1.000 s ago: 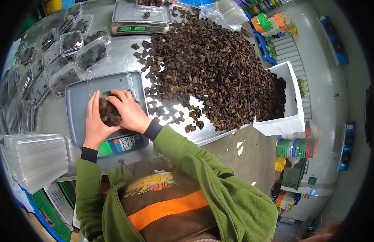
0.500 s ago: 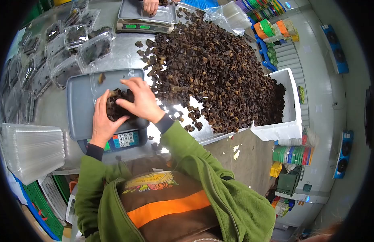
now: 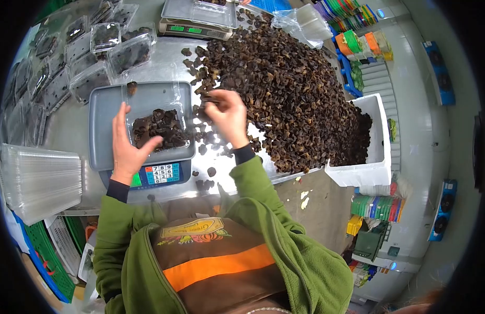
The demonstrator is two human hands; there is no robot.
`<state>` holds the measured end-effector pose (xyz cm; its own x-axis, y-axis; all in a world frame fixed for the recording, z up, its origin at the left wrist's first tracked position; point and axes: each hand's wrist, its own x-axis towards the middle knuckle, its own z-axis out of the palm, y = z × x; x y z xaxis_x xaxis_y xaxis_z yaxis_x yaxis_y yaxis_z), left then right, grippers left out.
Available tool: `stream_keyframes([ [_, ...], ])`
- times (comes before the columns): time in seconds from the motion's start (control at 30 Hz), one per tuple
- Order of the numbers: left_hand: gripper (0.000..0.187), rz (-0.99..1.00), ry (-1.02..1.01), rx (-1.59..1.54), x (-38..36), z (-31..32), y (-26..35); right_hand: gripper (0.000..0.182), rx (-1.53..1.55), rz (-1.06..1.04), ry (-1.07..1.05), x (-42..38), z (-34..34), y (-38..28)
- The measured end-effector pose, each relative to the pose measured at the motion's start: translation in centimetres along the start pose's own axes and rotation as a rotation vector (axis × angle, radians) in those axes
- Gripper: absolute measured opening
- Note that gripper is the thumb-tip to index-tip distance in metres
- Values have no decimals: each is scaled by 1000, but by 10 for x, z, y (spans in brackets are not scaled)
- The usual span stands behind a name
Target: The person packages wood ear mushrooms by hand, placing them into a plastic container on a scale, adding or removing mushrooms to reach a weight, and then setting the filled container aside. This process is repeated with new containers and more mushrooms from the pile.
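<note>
While light was reflected by the silver metal tabletop [image 3: 166,55], much of its right half was covered by a broad heap of dark brown, curled, fungus-like pieces [image 3: 284,94]. At its right end, more pieces were contained in a tilted white foam box [image 3: 360,174]. Filled, lidded, clear plastic boxes [image 3: 128,55] were crowded at the upper left; below them, a nested stack of clear plastic trays [image 3: 43,180] was placed. Beyond the table, the room was bounded by a pale grey wall [image 3: 441,141], near which coloured crates [image 3: 375,208] were stacked.

On the platform of a grey weighing scale with a blue keypad [image 3: 109,128], a clear plastic container with a raised rim [image 3: 187,135] was supported, loaded with dark pieces. The left hand [image 3: 128,154] was held open at its left side, thumb spread from the fingers; nothing was grasped. The right hand [image 3: 229,116] was positioned over the heap's near edge, fingers bent toward the thumb; whether a piece was pinched there could not be told.
</note>
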<state>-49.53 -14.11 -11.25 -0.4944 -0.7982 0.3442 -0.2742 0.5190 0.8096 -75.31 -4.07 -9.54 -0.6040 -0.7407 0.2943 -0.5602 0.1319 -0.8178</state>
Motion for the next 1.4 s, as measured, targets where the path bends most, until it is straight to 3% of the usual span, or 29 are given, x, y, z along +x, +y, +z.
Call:
stream_keyframes([
  [0.1, 83, -26, 243, -39, -1, -15, -18, 25, -195, 90, 69, -11, -41, 46],
  [0.13, 83, -36, 246, -31, -1, -21, -25, 25, -306, 81, 82, -16, -53, 61],
  [0.2, 67, -134, 408, -168, -4, -35, -43, 26, -379, 145, 105, -30, -70, 80],
  [0.3, 56, -182, 516, -104, -5, -59, -56, 29, -436, 198, 117, -47, -87, 104],
  [0.4, 54, -246, 617, -153, -6, -74, -64, 34, -370, 349, 90, -59, -99, 141],
  [0.43, 52, -250, 646, -147, -6, -77, -67, 34, -515, 250, 86, -62, -102, 144],
  [0.53, 50, -271, 667, -169, -7, -80, -69, 32, -504, 337, 88, -69, -107, 151],
  [0.67, 46, -277, 645, -128, -5, -74, -61, 30, -327, 420, 144, -75, -109, 169],
  [0.73, 46, -215, 498, 44, -2, -60, -43, 26, -352, 413, 133, -78, -113, 172],
  [0.8, 55, 25, 200, 106, 2, -29, -1, 25, -252, 427, 141, -80, -111, 188],
  [0.87, 71, 418, -195, 210, 15, -4, 40, 23, -166, 533, 113, -72, -103, 153],
  [0.93, 79, 461, -430, 206, 21, 28, 54, 24, -232, 453, 124, -70, -96, 152],
  [0.97, 63, 470, -435, 231, 23, 41, 56, 24, -220, 438, 122, -66, -92, 152],
  [1.0, 63, 478, -434, 232, 25, 49, 50, 23, -183, 411, 163, -65, -89, 152],
  [1.07, 39, 395, -712, 280, 32, 60, 32, 23, -113, 450, 156, -59, -87, 138],
  [1.1, 22, 343, -675, 147, 31, 64, 27, 25, -44, 462, 143, -57, -86, 131],
  [1.13, 22, 347, -676, 151, 33, 61, 25, 25, -40, 460, 147, -53, -84, 116],
  [1.23, 22, 239, -515, 124, 42, 38, 31, 27, 367, 513, 55, -42, -66, 77],
  [1.4, 22, 202, -325, 270, 53, -1, 34, 23, 463, 408, -211, -14, 3, -5],
])
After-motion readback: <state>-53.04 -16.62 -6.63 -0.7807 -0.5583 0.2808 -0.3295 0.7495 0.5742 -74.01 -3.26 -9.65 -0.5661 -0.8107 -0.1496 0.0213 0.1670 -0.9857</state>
